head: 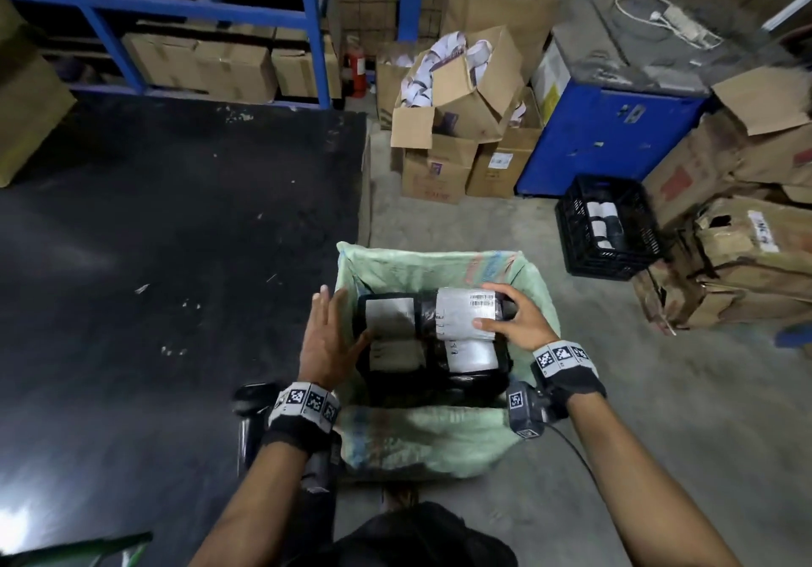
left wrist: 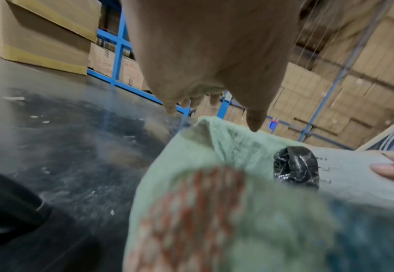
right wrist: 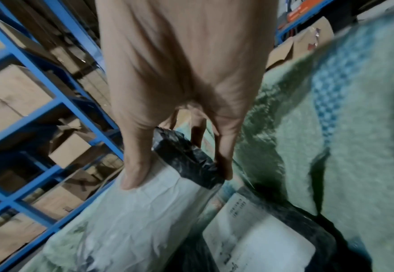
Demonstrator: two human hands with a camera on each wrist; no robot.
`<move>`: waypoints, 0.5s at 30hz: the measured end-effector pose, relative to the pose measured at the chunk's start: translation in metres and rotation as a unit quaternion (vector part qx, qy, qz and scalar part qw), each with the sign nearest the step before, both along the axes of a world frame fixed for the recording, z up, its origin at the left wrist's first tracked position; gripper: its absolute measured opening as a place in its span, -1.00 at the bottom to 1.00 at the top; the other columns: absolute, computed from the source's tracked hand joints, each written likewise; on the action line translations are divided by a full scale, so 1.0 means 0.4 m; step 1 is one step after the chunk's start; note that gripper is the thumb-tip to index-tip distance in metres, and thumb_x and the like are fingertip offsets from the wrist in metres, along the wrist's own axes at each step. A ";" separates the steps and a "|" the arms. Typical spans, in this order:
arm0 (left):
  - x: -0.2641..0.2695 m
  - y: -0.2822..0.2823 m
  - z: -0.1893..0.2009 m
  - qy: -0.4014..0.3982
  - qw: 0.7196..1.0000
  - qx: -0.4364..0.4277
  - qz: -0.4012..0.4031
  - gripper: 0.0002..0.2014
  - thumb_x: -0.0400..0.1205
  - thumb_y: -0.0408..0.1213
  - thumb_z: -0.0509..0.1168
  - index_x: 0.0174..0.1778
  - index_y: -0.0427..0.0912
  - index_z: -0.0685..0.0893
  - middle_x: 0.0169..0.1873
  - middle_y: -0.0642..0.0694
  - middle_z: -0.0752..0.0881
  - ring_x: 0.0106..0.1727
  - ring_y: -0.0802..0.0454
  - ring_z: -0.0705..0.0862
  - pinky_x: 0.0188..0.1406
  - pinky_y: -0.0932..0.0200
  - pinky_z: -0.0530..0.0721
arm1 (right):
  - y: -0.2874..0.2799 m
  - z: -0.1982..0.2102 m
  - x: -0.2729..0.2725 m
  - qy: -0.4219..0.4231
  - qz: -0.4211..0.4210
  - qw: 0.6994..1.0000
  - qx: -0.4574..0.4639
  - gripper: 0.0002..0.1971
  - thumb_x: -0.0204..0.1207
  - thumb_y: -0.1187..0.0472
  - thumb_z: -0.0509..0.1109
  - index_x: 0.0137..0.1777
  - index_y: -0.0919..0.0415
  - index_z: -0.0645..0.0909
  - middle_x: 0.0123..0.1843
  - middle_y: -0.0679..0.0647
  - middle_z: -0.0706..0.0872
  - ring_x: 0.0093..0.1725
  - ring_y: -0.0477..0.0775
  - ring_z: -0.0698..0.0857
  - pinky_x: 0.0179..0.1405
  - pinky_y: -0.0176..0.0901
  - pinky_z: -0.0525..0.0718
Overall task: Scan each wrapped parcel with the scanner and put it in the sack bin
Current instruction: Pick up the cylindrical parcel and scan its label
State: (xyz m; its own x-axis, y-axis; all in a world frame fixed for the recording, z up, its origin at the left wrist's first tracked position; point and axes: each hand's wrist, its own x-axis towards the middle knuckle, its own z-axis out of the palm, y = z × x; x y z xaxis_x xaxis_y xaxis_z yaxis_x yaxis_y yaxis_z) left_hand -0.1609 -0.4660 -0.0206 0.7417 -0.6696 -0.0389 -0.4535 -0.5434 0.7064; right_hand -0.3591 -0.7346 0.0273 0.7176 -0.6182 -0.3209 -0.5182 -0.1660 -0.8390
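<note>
The right hand [head: 517,320] held a wrapped parcel [head: 465,313] over the open mouth of the sack bin [head: 534,285], the thumb pressed on the white label and the other fingers curled round the black end of the parcel. In the right wrist view the thumb [right wrist: 135,165] lay on the crumpled white label and the fingers [right wrist: 224,162] wrapped the black plastic end. The parcel was black with a white label that carried a barcode [head: 482,300], and it lay across the top of the other parcels inside the sack bin. Left of it in the sack bin stood another black parcel with a white label [head: 390,318], and a third one [head: 472,353] lay just under the held parcel. The left hand [head: 327,340] was at the left rim of the sack bin with its fingers straight and spread, holding nothing; I could not tell if the palm touched the rim. The scanner [head: 252,408] stood on the dark floor just left of the sack bin, partly hidden behind the left wrist. A black crate [head: 608,228] with rolls inside stood on the floor right of the sack bin, well apart from it.
</note>
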 end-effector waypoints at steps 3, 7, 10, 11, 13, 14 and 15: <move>-0.018 -0.016 -0.039 0.007 1.000 0.017 -0.010 -0.25 0.55 -0.23 0.46 0.64 -0.32 0.33 0.68 -0.43 0.31 0.77 -0.46 0.18 0.80 -0.22 0.20 | -0.059 -0.069 0.018 0.047 -0.004 0.999 -0.013 -0.31 0.25 0.23 0.74 0.40 0.02 0.62 0.35 -0.03 0.67 0.36 -0.02 0.58 0.37 -0.21 0.51; -0.054 -0.026 -0.034 -0.024 1.000 0.006 0.008 -0.06 0.57 -0.39 0.53 0.78 -0.42 0.11 0.80 -0.41 0.05 0.83 -0.21 -0.04 0.83 -0.04 -0.04 | -0.104 -0.132 0.058 0.061 -0.010 0.997 -0.042 -0.31 0.23 0.24 0.74 0.38 0.01 0.62 0.37 0.01 0.66 0.34 0.02 0.59 0.37 -0.12 0.53; -0.060 -0.026 -0.042 -0.043 0.999 0.015 -0.002 -0.02 0.58 -0.36 0.54 0.80 -0.41 0.06 0.81 -0.33 -0.02 0.83 -0.25 -0.03 0.83 -0.16 0.02 | -0.124 -0.162 0.086 0.075 0.008 0.996 -0.040 -0.31 0.25 0.31 0.71 0.41 0.07 0.59 0.33 0.03 0.62 0.27 0.00 0.56 0.27 -0.20 0.48; -0.058 -0.025 -0.045 -0.045 0.999 0.020 -0.006 -0.02 0.59 -0.35 0.53 0.80 -0.40 0.05 0.81 -0.32 -0.02 0.83 -0.25 -0.03 0.83 -0.18 0.05 | -0.127 -0.170 0.091 0.081 0.011 0.996 -0.033 -0.31 0.26 0.34 0.71 0.41 0.07 0.58 0.32 0.06 0.63 0.26 0.03 0.58 0.24 -0.20 0.51; -0.055 -0.021 -0.052 -0.055 0.998 0.026 -0.016 -0.05 0.59 -0.32 0.48 0.79 -0.40 0.05 0.80 -0.33 0.00 0.82 -0.24 0.00 0.82 -0.21 0.08 | -0.130 -0.196 0.096 0.100 0.024 0.994 -0.021 -0.31 0.29 0.38 0.67 0.44 0.10 0.55 0.30 0.09 0.65 0.22 0.09 0.63 0.13 -0.18 0.59; -0.054 -0.019 -0.055 -0.061 0.997 0.027 -0.025 -0.05 0.57 -0.29 0.45 0.79 -0.41 0.06 0.79 -0.36 0.03 0.82 -0.25 0.02 0.82 -0.21 0.08 | -0.130 -0.211 0.097 0.111 0.034 0.993 -0.020 -0.30 0.33 0.39 0.65 0.47 0.12 0.52 0.27 0.07 0.64 0.21 0.11 0.65 0.07 -0.16 0.63; -0.052 -0.017 -0.054 -0.064 0.997 0.030 -0.029 -0.05 0.54 -0.28 0.43 0.78 -0.43 0.07 0.79 -0.40 0.05 0.82 -0.28 0.05 0.81 -0.21 0.09 | -0.127 -0.219 0.099 0.125 0.044 0.991 -0.025 -0.29 0.36 0.39 0.63 0.51 0.12 0.50 0.22 0.05 0.63 0.19 0.12 0.66 0.01 -0.17 0.65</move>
